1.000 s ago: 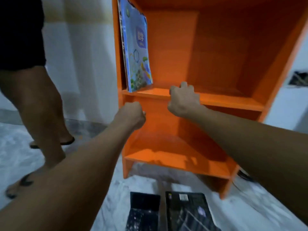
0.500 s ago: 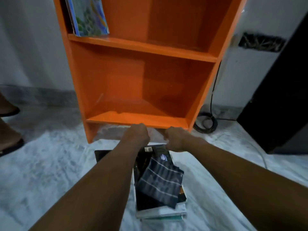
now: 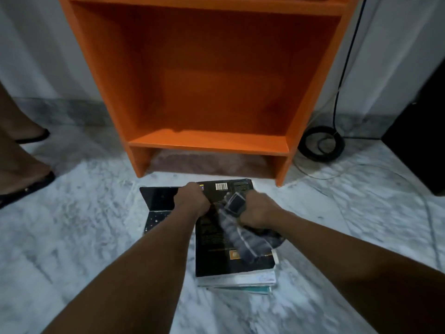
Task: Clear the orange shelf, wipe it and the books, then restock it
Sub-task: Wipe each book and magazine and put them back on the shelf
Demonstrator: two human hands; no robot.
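Note:
The orange shelf (image 3: pixel 207 141) stands against the wall, and its lower compartment holds nothing. On the floor in front of it lies a stack of books, topped by a black book (image 3: pixel 216 239) with a barcode. My left hand (image 3: pixel 191 200) grips that black book at its far left edge. My right hand (image 3: pixel 258 208) grips a grey striped cloth (image 3: pixel 240 239) that trails over the cover. Another dark book (image 3: pixel 157 203) lies flat to the left of the stack.
A person's sandalled feet (image 3: pixel 24 179) stand at the left edge. A coiled black cable (image 3: pixel 321 143) lies to the right of the shelf, beside a dark cabinet (image 3: pixel 419 141). The floor (image 3: pixel 72 237) is pale marble.
My view has dropped from the upper shelf to the floor. Both hands came down from the shelf edge to the book stack; the right now grips the cloth and the left the black book.

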